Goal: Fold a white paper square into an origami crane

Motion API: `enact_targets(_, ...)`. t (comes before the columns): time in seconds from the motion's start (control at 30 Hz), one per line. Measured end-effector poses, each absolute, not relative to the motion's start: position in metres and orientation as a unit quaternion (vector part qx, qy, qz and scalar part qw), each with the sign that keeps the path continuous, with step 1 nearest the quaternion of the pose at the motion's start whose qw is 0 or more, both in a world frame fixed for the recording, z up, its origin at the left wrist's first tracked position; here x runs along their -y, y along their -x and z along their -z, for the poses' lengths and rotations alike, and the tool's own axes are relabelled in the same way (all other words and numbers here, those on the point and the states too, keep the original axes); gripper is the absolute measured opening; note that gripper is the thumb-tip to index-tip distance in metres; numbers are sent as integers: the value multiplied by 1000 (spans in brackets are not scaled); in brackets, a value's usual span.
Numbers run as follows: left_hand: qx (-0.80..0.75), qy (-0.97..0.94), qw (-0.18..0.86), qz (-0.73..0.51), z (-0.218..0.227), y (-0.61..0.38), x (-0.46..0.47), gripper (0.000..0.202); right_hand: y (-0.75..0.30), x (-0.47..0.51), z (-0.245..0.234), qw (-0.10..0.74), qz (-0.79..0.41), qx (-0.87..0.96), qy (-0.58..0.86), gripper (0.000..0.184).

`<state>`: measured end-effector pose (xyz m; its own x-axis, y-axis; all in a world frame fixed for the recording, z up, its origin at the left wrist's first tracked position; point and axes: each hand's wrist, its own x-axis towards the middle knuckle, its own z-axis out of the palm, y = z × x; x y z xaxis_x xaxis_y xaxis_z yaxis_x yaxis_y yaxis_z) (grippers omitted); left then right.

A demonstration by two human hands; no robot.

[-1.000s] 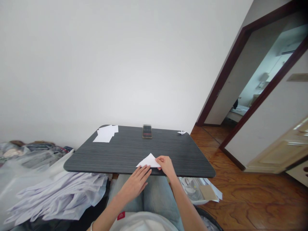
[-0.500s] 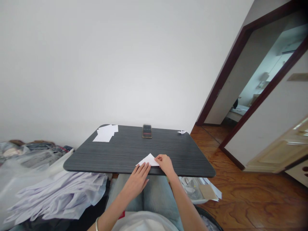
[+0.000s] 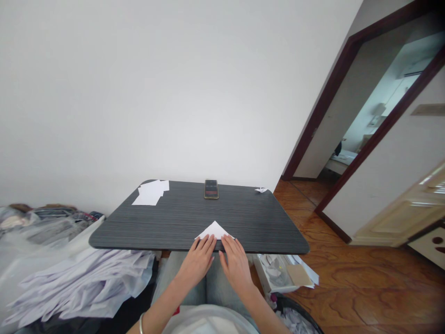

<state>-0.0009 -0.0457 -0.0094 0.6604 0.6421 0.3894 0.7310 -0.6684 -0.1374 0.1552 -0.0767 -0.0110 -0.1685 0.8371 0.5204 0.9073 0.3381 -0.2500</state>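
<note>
Dark tabletop (image 3: 167, 225), white paper triangle (image 3: 214, 229) near its front edge
Left hand (image 3: 195, 260) and right hand (image 3: 237, 263) lie flat and unclenched, fingertips on the paper's near side.

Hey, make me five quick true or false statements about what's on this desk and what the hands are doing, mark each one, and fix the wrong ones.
1. The left hand and right hand both touch the folded paper. True.
2. The folded paper shows a round outline. False: its visible outline is triangular, with a corner pointing away from the person.
3. Loose white sheets lie at the far left of the table. True.
4. The right hand is lifting one of the loose white sheets. False: they lie out of both hands; the right hand is at the folded paper.
5. A bracelet circles the left wrist. True.
</note>
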Motion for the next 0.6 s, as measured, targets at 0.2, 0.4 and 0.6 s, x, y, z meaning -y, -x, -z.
enact_targets(0.2, 390, 897, 144, 154, 7, -2, 50, 41, -149, 86, 13, 269, 58, 739, 614, 40)
enact_targets(0.4, 392, 895, 148, 153, 7, -4, 53, 41, -148, 91, 11, 255, 63, 726, 635, 38)
enact_targets(0.6, 406, 890, 146, 145, 11, -6, 56, 42, -149, 92, 10, 250, 81, 728, 634, 38)
